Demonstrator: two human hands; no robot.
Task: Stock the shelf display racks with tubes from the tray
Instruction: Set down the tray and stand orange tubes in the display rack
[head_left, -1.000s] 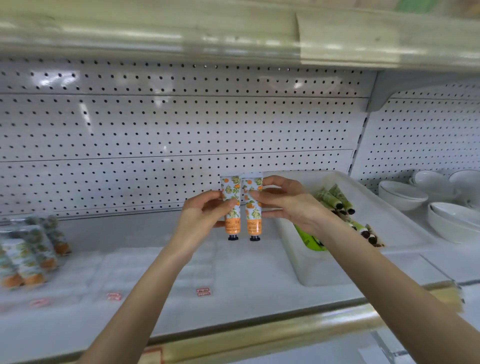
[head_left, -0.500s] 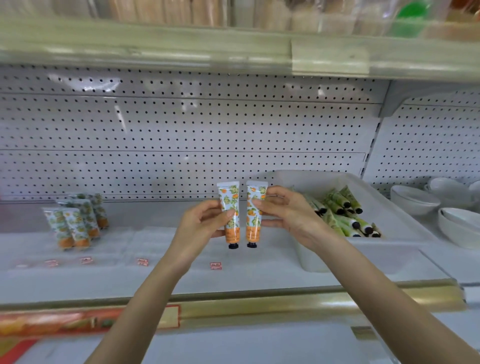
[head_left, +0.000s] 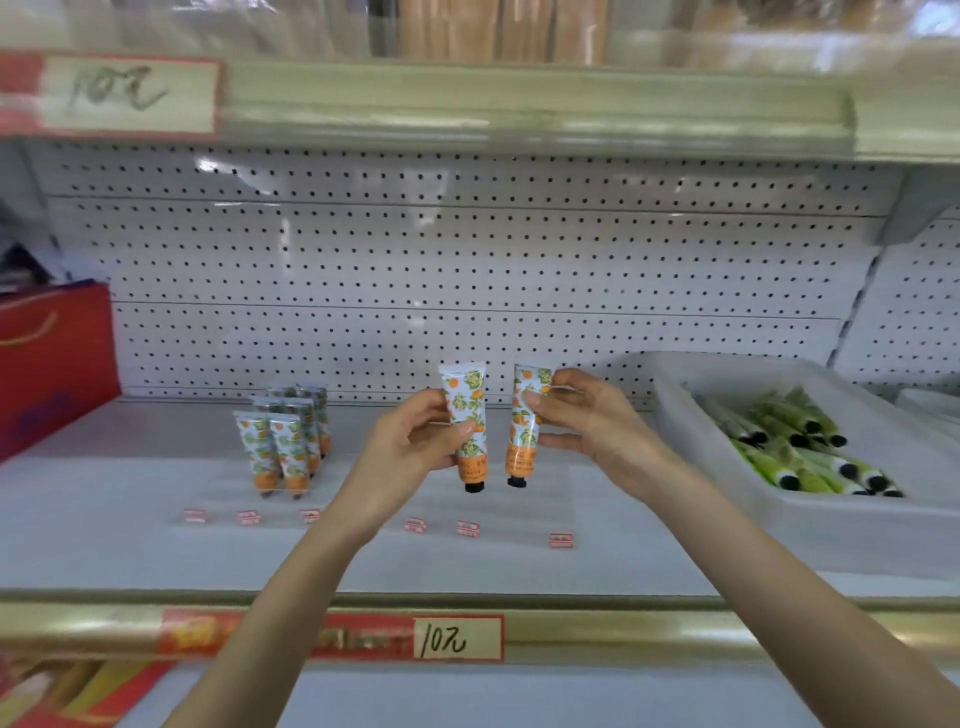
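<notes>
My left hand (head_left: 410, 444) pinches an orange-patterned tube (head_left: 466, 415), cap down, above the shelf. Beside it my right hand (head_left: 587, 421) pinches a second orange-patterned tube (head_left: 524, 431), also cap down. The two tubes hang a small gap apart in mid-air. Several matching tubes (head_left: 283, 441) stand upright in the clear display rack (head_left: 363, 499) to the left. The white tray (head_left: 727, 499) at the right holds several green tubes (head_left: 795, 447) lying on their sides.
A white pegboard wall (head_left: 467, 270) backs the shelf. A red gift bag (head_left: 52, 364) stands at far left. The upper shelf edge (head_left: 519, 104) hangs overhead. A gold front rail (head_left: 675, 634) carries a red price label (head_left: 332, 636). White bowls lie at far right.
The view has swung left, showing the stocked tubes and red bag. Both hands have stayed together, and the two held tubes have drawn slightly apart.
</notes>
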